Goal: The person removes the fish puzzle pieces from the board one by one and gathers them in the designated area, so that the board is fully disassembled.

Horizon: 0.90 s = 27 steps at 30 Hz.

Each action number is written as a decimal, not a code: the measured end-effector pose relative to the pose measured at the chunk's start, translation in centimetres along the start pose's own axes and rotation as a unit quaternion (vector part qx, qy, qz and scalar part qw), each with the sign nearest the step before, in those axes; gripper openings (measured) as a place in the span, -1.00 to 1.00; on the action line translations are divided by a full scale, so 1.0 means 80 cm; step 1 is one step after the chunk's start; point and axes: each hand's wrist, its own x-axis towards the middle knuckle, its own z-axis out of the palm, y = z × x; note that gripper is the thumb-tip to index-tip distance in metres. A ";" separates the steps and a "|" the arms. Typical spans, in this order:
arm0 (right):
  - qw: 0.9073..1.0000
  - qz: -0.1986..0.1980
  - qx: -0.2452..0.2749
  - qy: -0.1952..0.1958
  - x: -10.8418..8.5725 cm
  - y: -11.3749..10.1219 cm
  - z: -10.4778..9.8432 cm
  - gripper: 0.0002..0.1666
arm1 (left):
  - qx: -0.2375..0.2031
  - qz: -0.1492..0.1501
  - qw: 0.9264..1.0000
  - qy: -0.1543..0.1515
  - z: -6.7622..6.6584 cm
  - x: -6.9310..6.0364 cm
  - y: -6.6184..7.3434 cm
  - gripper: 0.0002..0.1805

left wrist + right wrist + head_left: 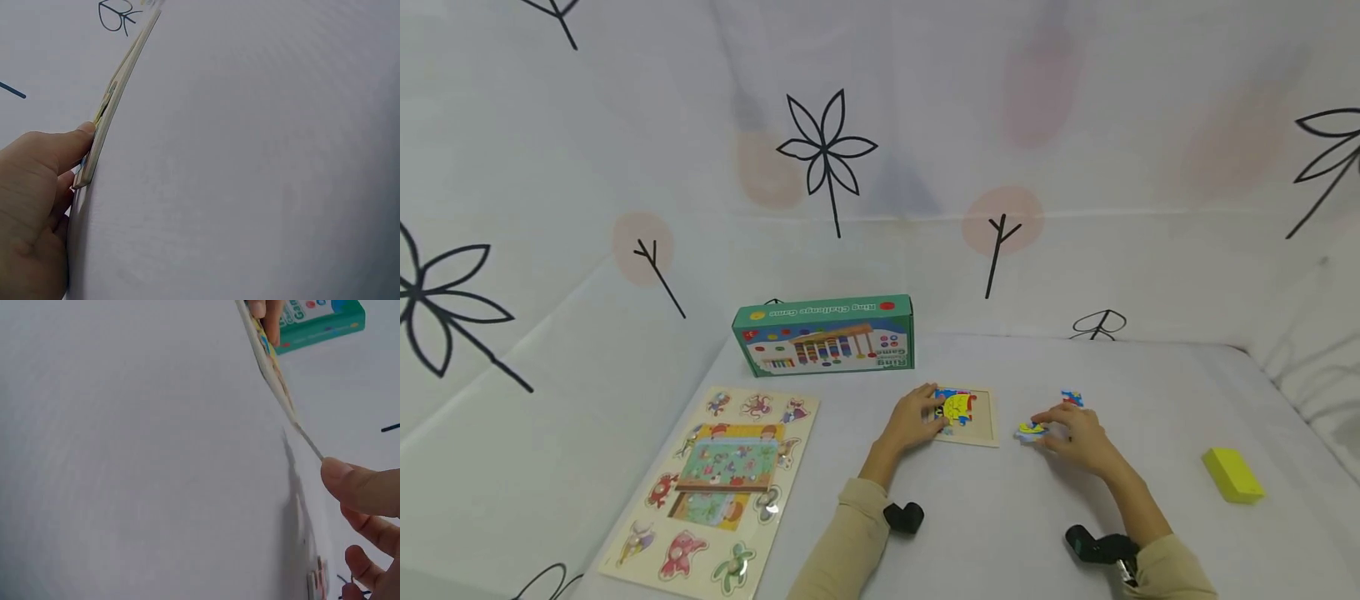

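My left hand holds the left side of a small wooden jigsaw puzzle board, which has yellow, blue and red pieces fitted in its left part. In the left wrist view, the thumb lies on the board's upper face by the edge. To the right of the board, my right hand pinches a blue, white and yellow puzzle piece between thumb and finger. Edge-on in the right wrist view, that piece appears as a thin strip. Beyond the right hand lies some loose red and blue puzzle material.
A green Ring Challenge Game box stands at the back. On the left lies a large knob puzzle board with animal pieces and picture cards on it. A yellow block sits at the far right of the white table.
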 end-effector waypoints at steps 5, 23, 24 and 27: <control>0.998 0.050 -0.035 -0.016 -0.007 0.011 0.001 -0.71 | -0.004 -0.001 1.000 -0.002 -0.001 -0.001 0.001 -0.53; 0.994 0.076 -0.068 -0.039 -0.012 0.021 -0.009 -0.67 | -0.017 -0.004 1.000 0.002 -0.003 -0.001 0.005 -0.53; 0.994 0.079 -0.067 -0.040 -0.011 0.021 -0.009 -0.67 | -0.016 -0.006 1.000 0.001 -0.003 -0.001 0.005 -0.53; 0.993 0.083 -0.069 -0.045 -0.011 0.023 -0.009 -0.66 | -0.014 -0.011 1.000 -0.002 -0.003 -0.001 0.005 -0.53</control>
